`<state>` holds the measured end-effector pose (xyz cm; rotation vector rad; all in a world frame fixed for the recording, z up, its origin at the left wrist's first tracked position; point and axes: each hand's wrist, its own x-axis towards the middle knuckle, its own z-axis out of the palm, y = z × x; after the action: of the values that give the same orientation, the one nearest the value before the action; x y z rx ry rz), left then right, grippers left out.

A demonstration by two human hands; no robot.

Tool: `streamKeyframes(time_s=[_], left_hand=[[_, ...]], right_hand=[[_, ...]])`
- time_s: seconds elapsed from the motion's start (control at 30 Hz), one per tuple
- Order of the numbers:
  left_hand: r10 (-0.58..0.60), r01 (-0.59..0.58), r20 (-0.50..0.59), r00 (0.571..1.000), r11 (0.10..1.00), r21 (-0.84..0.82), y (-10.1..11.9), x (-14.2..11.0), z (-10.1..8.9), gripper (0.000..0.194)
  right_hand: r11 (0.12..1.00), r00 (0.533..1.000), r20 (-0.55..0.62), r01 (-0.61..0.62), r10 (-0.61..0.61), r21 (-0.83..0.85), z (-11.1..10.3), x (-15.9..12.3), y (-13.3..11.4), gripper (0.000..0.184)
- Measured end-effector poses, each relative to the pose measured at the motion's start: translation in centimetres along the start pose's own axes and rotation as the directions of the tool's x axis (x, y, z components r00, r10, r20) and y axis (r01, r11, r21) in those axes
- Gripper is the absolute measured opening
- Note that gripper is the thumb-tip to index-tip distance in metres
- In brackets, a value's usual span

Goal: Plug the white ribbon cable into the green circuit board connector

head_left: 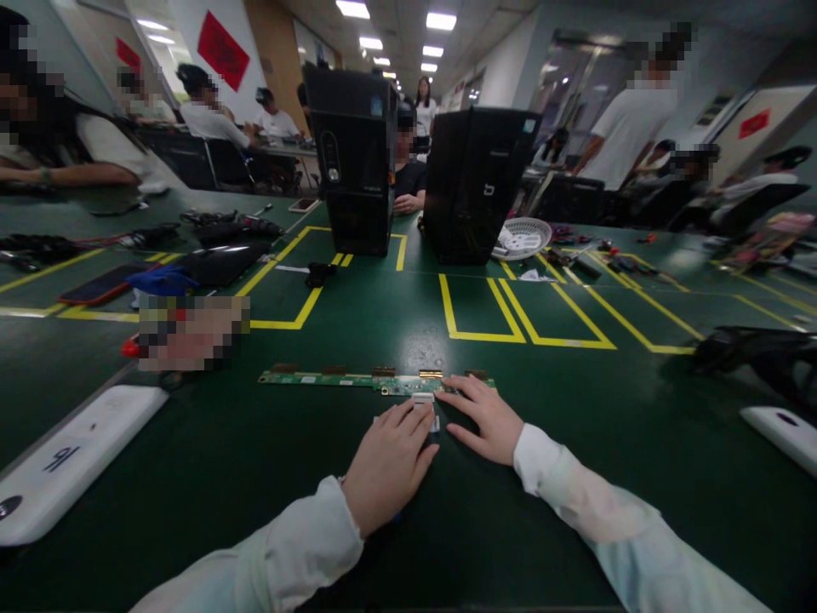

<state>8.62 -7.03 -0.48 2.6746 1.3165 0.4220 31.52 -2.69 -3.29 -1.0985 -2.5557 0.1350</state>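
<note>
A long, narrow green circuit board [319,380] lies across the green table, with several brownish-gold tabs along its far edge. A small white connector piece [423,398], possibly the end of a flat cable, meets its near edge. The bent fingers of my left hand [391,464] are closed together over this piece; the palm hides most of what lies beneath. My right hand [490,419] has its fingers spread, with the fingertips resting on or just over the board's right part. Another small whitish bit [435,423] shows between the two hands.
Two black computer towers [357,162] [476,183] stand across the table. A white basket [527,237] sits behind the right one. White casings [82,460] [782,434] lie at both sides. Cables, tools and yellow tape outlines [485,337] spread farther back. Several people sit or stand beyond.
</note>
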Motion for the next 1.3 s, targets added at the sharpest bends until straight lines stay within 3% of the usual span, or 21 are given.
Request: streamKeyframes(time_s=[0.27,0.43,0.63,0.77,0.9,1.13,1.3], left_hand=[[0.051,-0.051,0.011,0.999,0.999,-0.014,-1.1,0.0,0.1,0.044],[0.078,-0.078,0.005,0.997,0.997,0.006,-2.2,-1.3,-1.5,0.050],[-0.090,0.091,-0.015,0.996,0.993,0.076,-4.9,-7.3,-3.2,0.051],[-0.255,0.269,-0.105,0.961,0.950,0.156,-8.7,-12.1,-2.5,0.052],[-0.291,0.332,-0.215,0.932,0.923,0.195,-11.5,-14.9,-1.4,0.058],[-0.327,0.386,-0.280,0.902,0.903,0.189,-11.5,-13.7,-1.3,0.058],[-0.326,0.382,-0.277,0.904,0.907,0.177,-11.2,-12.2,-1.3,0.058]], right_hand=[[1.000,1.000,-0.005,-0.001,0.001,-0.015,0.0,0.1,-0.1,0.047],[1.000,1.000,0.016,-0.004,0.004,-0.028,0.0,0.1,-0.2,0.046],[0.999,0.999,0.033,-0.015,0.016,-0.032,0.0,0.0,-0.1,0.049],[0.999,1.000,0.012,0.012,-0.011,-0.030,0.0,0.0,-0.1,0.049],[0.996,0.996,0.025,0.089,-0.089,-0.007,-0.3,0.3,-0.5,0.048],[0.998,0.986,0.152,0.070,-0.069,0.002,-0.5,1.2,-1.6,0.055],[0.999,0.986,0.158,0.050,-0.047,-0.010,-0.6,1.0,-1.9,0.054]])
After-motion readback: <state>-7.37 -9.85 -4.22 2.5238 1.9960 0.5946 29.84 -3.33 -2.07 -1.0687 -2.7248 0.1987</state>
